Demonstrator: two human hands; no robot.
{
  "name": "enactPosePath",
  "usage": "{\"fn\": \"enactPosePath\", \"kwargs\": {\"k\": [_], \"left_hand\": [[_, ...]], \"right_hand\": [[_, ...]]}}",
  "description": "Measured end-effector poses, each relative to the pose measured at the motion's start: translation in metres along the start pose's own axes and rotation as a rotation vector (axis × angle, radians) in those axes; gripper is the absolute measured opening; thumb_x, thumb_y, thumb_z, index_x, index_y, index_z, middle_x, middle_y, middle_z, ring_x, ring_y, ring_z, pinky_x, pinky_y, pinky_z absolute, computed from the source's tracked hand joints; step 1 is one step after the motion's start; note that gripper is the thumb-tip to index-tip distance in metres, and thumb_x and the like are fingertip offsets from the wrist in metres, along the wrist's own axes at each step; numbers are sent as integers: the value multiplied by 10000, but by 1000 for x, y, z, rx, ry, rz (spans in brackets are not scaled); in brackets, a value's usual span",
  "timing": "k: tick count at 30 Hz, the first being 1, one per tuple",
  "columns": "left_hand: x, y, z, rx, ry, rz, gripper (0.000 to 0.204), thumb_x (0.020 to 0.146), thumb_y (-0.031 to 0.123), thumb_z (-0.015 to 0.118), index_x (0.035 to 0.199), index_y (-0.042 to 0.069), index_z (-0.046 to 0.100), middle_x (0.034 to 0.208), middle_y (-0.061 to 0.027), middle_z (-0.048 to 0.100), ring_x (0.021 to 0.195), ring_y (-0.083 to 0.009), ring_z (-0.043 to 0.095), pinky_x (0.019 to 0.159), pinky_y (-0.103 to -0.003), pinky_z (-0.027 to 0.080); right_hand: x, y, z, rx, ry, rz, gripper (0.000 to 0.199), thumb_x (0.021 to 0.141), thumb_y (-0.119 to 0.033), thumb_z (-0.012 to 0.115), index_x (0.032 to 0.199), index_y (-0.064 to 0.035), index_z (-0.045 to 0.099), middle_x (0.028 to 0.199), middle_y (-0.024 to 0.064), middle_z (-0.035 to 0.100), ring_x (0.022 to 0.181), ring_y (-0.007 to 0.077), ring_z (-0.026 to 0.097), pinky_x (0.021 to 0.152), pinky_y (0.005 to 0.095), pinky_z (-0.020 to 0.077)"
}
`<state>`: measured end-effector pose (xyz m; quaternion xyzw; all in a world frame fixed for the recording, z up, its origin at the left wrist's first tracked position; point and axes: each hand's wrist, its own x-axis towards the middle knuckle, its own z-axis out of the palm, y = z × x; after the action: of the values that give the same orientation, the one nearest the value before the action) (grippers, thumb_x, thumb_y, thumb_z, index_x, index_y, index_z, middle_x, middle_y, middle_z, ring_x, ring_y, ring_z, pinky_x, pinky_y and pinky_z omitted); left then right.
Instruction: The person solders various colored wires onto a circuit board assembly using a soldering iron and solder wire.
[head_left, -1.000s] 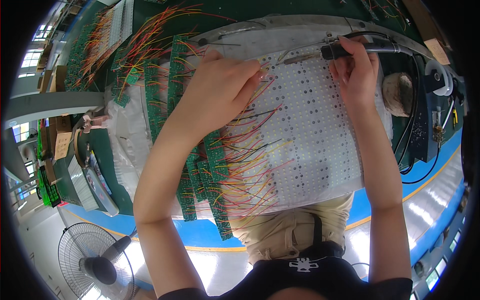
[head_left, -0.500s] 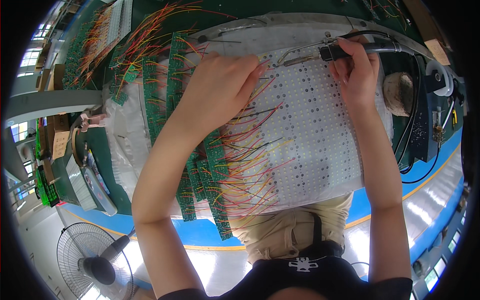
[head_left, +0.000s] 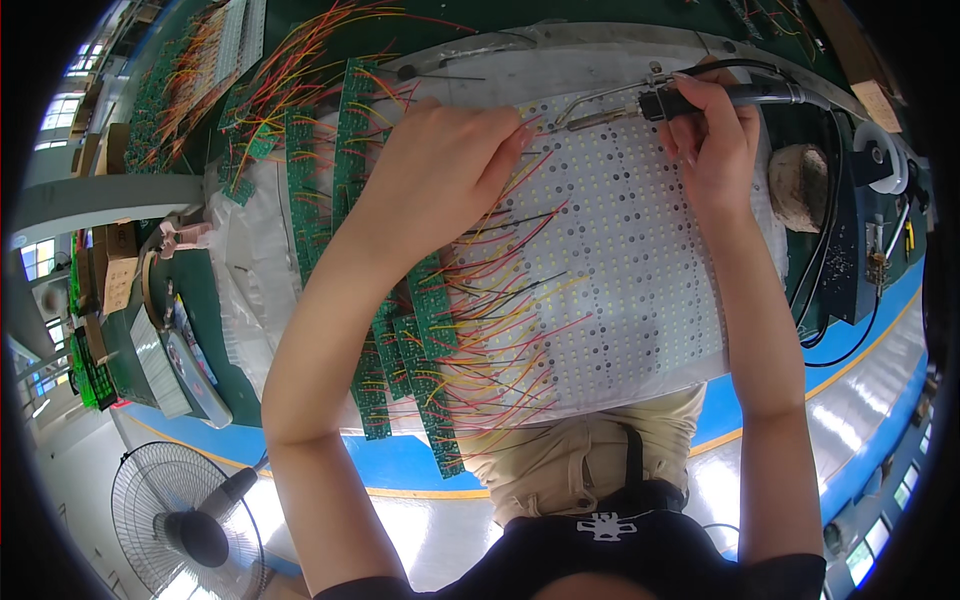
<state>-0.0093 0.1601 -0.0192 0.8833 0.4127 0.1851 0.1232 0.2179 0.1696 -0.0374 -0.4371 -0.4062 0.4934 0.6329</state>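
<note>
My right hand (head_left: 715,140) is closed round the black handle of a soldering iron (head_left: 650,104), with a thin metal guide tube clamped alongside it. The iron's tip points left, a short gap from my left fingertips. My left hand (head_left: 450,160) is pinched shut on a wire, its red end showing past the fingers; the rest of that wire is hidden. Below lies a pale panel (head_left: 640,280) with rows of pads and dark holes. Along its left part lie green circuit board strips (head_left: 433,310), with red, yellow and black wires (head_left: 510,310) fanning to the right.
More boards with wires (head_left: 175,110) lie at the far left. A grey lamp-like arm (head_left: 110,205) reaches in from the left. At the right stand a round stone-like block (head_left: 798,188) and a dark box with a white reel (head_left: 880,158). A fan (head_left: 190,530) stands lower left.
Almost nothing has moved. Both hands and the soldering iron stay in place, with only a very slight shift of the view.
</note>
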Motion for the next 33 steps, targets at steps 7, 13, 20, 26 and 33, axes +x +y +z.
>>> {"fn": "enactPosePath", "kwargs": {"k": [7,13,20,26,33], "left_hand": [[0,-1,2,-7,53,38,109,821,134,547,830,27,566,599,-125,525,593,-309,516,601,-380,367],[1,-1,3,-2,53,37,110,822,138,546,811,29,562,579,-124,512,577,-309,509,593,-378,360],[1,0,3,-16,34,19,122,822,136,543,778,22,543,579,-127,508,575,-314,504,592,-379,360],[2,0,3,-26,28,11,127,821,137,543,771,20,542,587,-132,510,582,-321,504,591,-381,360],[2,-1,2,-28,31,5,132,823,142,542,770,22,543,591,-135,512,592,-323,511,594,-387,359]], "right_hand": [[-1,-1,-2,-34,-29,-26,148,773,-124,591,687,-20,530,468,-10,389,380,65,318,396,252,309],[0,1,0,-49,-16,-63,101,802,-80,537,722,-21,517,428,-15,357,342,63,260,387,249,285],[-1,-1,1,-18,6,-32,93,798,-81,538,731,-20,520,433,-9,361,343,66,262,389,252,286],[0,0,-3,-1,-5,-11,93,794,-94,544,730,-31,519,449,-6,378,340,72,261,393,257,287],[3,0,-6,115,21,8,156,774,-120,585,686,-38,485,472,-8,356,364,78,268,405,273,288]]}}
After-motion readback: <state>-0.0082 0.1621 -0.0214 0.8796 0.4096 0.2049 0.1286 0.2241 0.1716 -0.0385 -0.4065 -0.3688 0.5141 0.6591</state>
